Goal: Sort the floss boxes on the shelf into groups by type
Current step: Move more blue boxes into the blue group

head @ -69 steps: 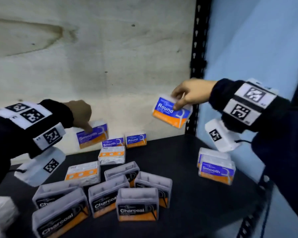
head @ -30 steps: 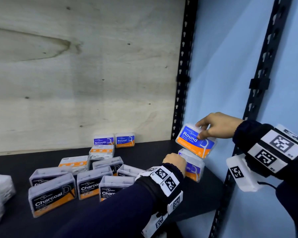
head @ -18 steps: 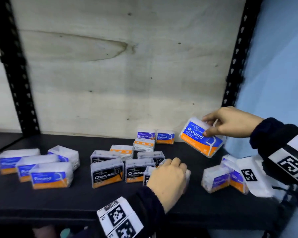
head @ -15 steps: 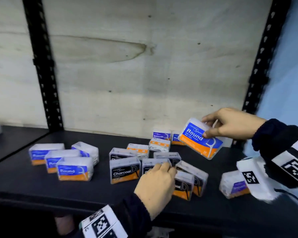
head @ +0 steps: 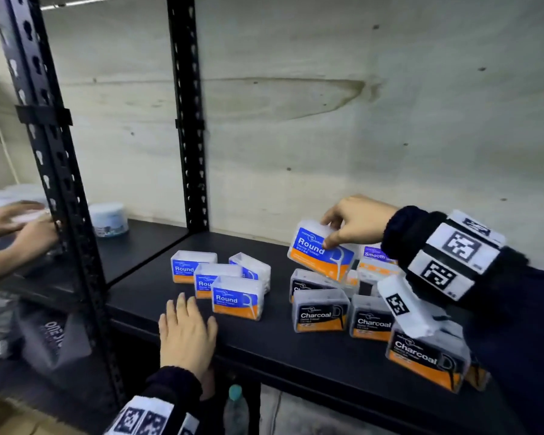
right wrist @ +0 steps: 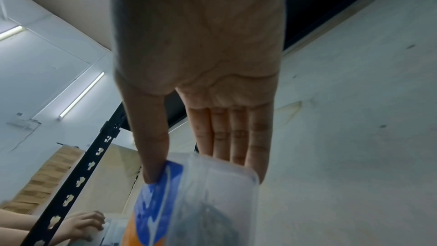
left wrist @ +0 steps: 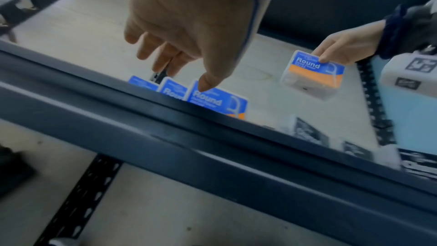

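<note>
Fingers of right hand [head: 355, 221] pinch Round box [head: 322, 253]; left hand [head: 187, 334] hovers, fingers relaxed.

Both arms in dark navy knit sleeves with ribbed cuffs. Right sleeve [head: 399, 233] at right of frame carries a white wristband [head: 453, 255] printed with black square fiducial tags, plus a white camera housing [head: 404, 309] hanging under the wrist, one tag on it. Left wristband [head: 148, 419], bottom centre, same tag pattern. Both hands bare.
</note>
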A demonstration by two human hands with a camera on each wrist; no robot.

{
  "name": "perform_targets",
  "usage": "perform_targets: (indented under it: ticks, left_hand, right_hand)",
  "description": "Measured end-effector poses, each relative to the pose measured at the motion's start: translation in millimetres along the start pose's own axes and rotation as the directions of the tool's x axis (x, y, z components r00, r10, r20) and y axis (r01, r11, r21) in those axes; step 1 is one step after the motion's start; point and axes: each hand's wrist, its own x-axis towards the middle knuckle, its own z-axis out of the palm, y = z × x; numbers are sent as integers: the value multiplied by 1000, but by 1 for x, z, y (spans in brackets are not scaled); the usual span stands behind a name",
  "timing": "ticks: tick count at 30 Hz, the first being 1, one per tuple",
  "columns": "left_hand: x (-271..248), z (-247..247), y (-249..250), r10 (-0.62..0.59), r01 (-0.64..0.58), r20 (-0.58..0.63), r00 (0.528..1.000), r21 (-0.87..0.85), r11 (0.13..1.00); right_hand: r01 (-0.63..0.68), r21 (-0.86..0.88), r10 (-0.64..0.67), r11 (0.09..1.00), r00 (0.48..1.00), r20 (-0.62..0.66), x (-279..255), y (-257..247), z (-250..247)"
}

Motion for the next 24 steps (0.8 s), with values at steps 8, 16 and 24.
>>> perform_targets:
  ticks: [8, 16, 24]
  left_hand:
    - [22, 20, -6, -127, 134, 185, 974, -29, 990]
    - [20, 23, -10, -110, 111, 186, 976, 7, 994]
    - [20, 25, -13, -101, 98, 202, 974, 28, 995]
  right_hand:
    - [-5, -18, 4, 1000, 1000, -15, 95, -47, 22]
    - [-70, -200, 87, 977, 993, 77, 204, -48, 61]
    - [-102, -221, 157, 970, 956, 248, 227, -59, 94]
